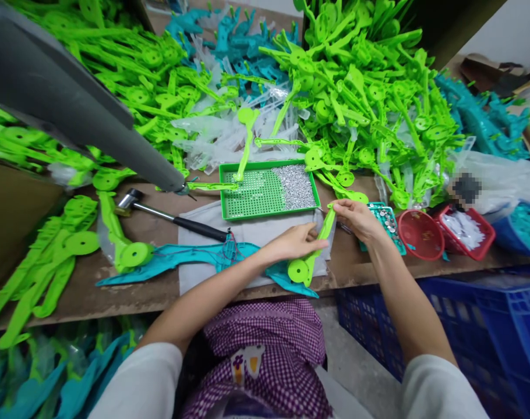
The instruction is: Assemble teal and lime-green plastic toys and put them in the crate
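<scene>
A bright green plastic arm-shaped part (pixel 323 235) with a round disc at its lower end slants between my hands. My left hand (pixel 291 242) closes on its middle, while the fingertips of my right hand (pixel 354 219) pinch its narrow upper end. Beneath the disc end lies a long teal plastic piece (pixel 195 256) with thin dark wires along it. Part of that piece rests on a pale cloth (pixel 199 216), and my left forearm crosses over it. Another green part with a disc (pixel 136 255) sits at the teal piece's left end.
A hammer (pixel 199 227) lies left of a green perforated tray (pixel 251 201) of small metal pieces. Large piles of green parts (pixel 356 99) fill the back. At right stand a red bowl (pixel 416 238) and red basket (pixel 486 244). A grey pole (pixel 116 134) juts in from upper left.
</scene>
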`<state>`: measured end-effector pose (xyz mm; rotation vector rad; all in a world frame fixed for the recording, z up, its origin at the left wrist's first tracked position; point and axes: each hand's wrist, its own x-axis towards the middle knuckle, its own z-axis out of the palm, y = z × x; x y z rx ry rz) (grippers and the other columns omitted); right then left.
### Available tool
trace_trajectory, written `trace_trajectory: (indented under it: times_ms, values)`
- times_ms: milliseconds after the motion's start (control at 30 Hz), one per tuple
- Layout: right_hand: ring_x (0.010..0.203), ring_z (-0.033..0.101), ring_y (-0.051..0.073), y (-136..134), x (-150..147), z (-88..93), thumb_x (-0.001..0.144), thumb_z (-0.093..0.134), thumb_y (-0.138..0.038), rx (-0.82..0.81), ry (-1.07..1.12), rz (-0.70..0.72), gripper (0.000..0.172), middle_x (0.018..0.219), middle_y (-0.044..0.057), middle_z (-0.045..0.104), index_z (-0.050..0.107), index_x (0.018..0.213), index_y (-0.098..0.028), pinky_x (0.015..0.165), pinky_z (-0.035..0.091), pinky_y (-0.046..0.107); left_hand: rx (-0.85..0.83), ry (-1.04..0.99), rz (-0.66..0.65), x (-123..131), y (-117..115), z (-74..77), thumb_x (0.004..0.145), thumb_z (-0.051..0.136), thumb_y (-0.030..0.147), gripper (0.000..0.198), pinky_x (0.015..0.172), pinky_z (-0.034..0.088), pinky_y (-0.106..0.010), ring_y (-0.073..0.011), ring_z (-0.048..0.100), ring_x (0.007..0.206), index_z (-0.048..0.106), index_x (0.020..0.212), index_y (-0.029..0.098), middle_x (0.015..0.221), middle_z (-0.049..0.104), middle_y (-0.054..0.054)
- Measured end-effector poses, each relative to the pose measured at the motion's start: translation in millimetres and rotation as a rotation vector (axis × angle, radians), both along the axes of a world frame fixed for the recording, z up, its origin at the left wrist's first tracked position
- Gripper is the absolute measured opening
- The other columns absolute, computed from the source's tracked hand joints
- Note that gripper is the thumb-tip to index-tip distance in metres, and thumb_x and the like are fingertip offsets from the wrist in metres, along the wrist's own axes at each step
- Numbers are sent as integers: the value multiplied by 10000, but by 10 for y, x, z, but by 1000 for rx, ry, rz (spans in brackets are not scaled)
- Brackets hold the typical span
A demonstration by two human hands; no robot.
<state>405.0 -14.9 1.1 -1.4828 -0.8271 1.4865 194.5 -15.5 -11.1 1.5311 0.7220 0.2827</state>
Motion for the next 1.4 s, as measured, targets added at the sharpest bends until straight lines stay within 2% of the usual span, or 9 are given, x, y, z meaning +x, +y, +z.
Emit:
trace_trajectory:
  times_ms: [200,333,500,700,900,1033,1167,1267,1400]
  values:
    - [645,630,125,-27,6,-13,540,867,-452,38,-45,-27,414,725,18,693,681,790,-179,683,525,277,69,22,191,350,56,-98,799,629,260,204,664,453,-264,-160,607,746,674,926,107,831,686,-67]
    - [681,641,134,-60,-6,26,580,845,-461,38,-40,-4,399,758,25,697,684,820,-186,707,525,279,-44,-51,229,359,66,-139,765,657,232,191,583,387,-228,-109,530,626,678,897,95,714,630,-20]
    - [697,633,140,-127,-72,7,644,785,-516,-19,-17,90,381,754,19,685,658,784,-186,706,517,285,-259,-143,260,348,119,-125,716,733,221,222,609,390,-230,-92,519,619,657,868,78,710,619,-21]
    - [616,571,109,-104,-92,-132,604,786,-550,-7,-78,46,418,681,-16,642,652,748,-181,614,457,243,-345,-91,120,275,113,-97,671,779,264,247,524,302,-208,-72,447,540,608,746,102,611,549,29]
    - [592,572,111,-62,-123,-133,592,790,-554,-8,-107,45,428,661,-9,646,658,743,-176,597,455,249,-344,-34,181,276,79,-26,708,717,221,193,512,270,-218,-59,401,516,558,663,121,585,500,44]
    - [634,609,148,-55,-147,-199,560,782,-597,-24,-88,54,463,643,10,657,643,716,-183,659,495,288,-301,-21,113,236,98,-36,759,676,259,171,521,300,-213,-69,430,535,598,741,108,616,528,32]
    - [628,607,152,43,-118,-308,549,767,-633,-3,-119,19,492,647,10,659,633,716,-190,650,506,292,-98,20,33,-11,117,-76,749,711,281,254,591,399,-232,-109,537,642,642,931,118,758,624,-18]
    - [605,598,175,173,-101,-324,627,692,-674,15,-370,46,488,589,16,625,619,680,-194,620,494,310,-16,76,18,-205,112,-104,702,748,253,390,694,459,-260,-142,605,764,639,1057,134,883,677,-53]
    - [784,647,261,135,-194,-172,791,594,-588,148,-991,58,408,696,74,675,662,811,-186,769,487,388,48,154,-24,-274,72,-77,696,742,280,326,710,455,-265,-157,623,780,677,983,140,830,701,-45]
